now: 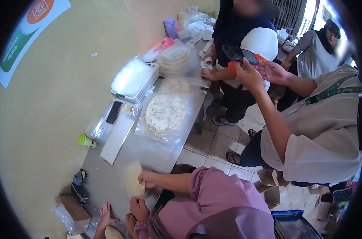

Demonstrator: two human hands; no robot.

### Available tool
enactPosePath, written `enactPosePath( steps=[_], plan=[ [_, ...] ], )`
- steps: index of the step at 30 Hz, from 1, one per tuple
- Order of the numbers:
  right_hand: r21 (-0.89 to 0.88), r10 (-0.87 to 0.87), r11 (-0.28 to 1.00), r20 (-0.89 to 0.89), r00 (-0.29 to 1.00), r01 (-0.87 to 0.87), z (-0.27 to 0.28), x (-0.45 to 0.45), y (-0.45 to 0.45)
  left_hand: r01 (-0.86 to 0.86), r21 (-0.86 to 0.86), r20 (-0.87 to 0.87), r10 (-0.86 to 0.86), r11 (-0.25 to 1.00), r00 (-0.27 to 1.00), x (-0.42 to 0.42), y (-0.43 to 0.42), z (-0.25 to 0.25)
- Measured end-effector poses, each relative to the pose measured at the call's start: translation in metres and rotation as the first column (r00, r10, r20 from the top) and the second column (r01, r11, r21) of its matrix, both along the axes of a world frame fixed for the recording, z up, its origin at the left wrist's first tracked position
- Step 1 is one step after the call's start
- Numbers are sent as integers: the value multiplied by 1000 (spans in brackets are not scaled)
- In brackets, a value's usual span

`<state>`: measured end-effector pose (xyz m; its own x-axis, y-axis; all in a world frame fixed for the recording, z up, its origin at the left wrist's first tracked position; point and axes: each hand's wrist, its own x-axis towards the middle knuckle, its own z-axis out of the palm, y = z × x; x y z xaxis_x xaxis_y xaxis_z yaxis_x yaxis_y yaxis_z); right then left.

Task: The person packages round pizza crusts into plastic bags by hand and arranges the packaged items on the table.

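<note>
At the bottom edge, my left hand (106, 216) lies on the metal table with its fingers spread, holding nothing. Right beside it is a tan, round flatbread-like disc (115, 233), cut off by the frame. What seems to be my right hand (131, 226) is at the disc's other side, partly cropped and close to a co-worker's sleeve; its fingers are not clear. In front of me, a co-worker in a pink top grips a thin pale round sheet (132, 180) with one hand (148, 179), the other hand (139, 208) at its near edge.
Bagged round flatbreads (165, 113) lie farther along the table (149, 153), near a white basket (145, 85), a phone (114, 112) and a white board (118, 139). A cardboard box (74, 213) stands left. One person holds up a phone (241, 54); others stand behind.
</note>
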<state>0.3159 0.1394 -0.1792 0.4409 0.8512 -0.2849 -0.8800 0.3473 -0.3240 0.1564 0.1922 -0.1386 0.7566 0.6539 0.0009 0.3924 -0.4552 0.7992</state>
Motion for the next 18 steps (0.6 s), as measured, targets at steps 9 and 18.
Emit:
enactPosePath(
  steps=[9,18],
  plan=[
    [-45,219,968,-325,920,-246,-26,-26,17,424,128,-109,-412,897,905,11,-13,13],
    [15,-34,999,-244,969,39,5,-5,-7,259,68,-87,-253,964,964,16,-32,33]
  ],
)
